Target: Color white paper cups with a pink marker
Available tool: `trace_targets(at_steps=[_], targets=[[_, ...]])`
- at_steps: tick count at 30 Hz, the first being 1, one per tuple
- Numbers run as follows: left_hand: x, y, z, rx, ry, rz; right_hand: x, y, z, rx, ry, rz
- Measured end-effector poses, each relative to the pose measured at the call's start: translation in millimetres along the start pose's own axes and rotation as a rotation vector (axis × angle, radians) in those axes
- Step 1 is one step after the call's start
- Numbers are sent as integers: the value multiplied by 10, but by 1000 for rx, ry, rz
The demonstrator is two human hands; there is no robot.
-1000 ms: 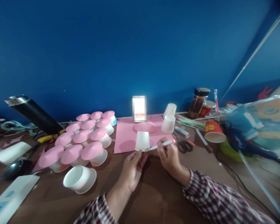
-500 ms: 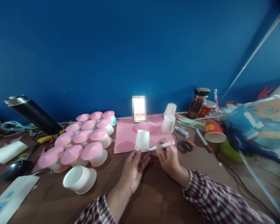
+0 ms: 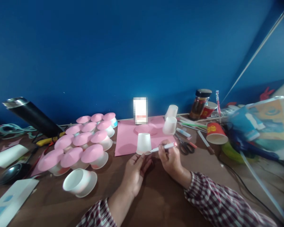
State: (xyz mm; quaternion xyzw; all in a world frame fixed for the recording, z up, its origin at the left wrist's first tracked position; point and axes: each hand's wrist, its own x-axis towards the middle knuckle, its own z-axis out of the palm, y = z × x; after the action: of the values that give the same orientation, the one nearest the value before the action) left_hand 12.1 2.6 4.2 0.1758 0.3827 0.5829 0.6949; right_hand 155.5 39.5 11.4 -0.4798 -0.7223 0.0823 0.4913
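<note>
Cup (image 3: 144,143), white and upside down, sits at the centre of the brown table (image 3: 156,201), at the near edge of a pink sheet (image 3: 127,138). Left hand (image 3: 134,171) holds the cup by its lower rim, fingertips closed on it from the near side. Right hand (image 3: 171,160) is closed around a white marker (image 3: 162,147); the marker lies nearly level, one end touching the cup's right lower edge, its pink end pointing right. Both sleeves are plaid.

Far on the pink sheet stand two more white cups (image 3: 170,121), one behind the other, both inverted. Scissors (image 3: 185,146) lie just right of the right hand. Further right, a red cup (image 3: 215,133) rests on its side; a dark-lidded jar (image 3: 201,104) stands against the blue wall (image 3: 132,47).

Left of the sheet, a cluster of pink-topped bowls (image 3: 85,142) stands in rows. Near this cluster, one white bowl (image 3: 79,183) lies tilted with its opening to the left. A black cylinder (image 3: 30,115) leans at far left.
</note>
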Motion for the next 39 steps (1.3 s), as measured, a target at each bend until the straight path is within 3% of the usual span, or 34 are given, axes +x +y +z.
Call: trace_targets(at_steps=[16, 27, 39], targets=[[2, 21, 17, -53, 33, -9, 17, -8, -5, 59, -47, 42], [-10, 34, 3, -41, 38, -31, 6, 30, 1, 30, 25, 40], [4, 35, 12, -71, 32, -29, 8, -29, -15, 59, -14, 55]])
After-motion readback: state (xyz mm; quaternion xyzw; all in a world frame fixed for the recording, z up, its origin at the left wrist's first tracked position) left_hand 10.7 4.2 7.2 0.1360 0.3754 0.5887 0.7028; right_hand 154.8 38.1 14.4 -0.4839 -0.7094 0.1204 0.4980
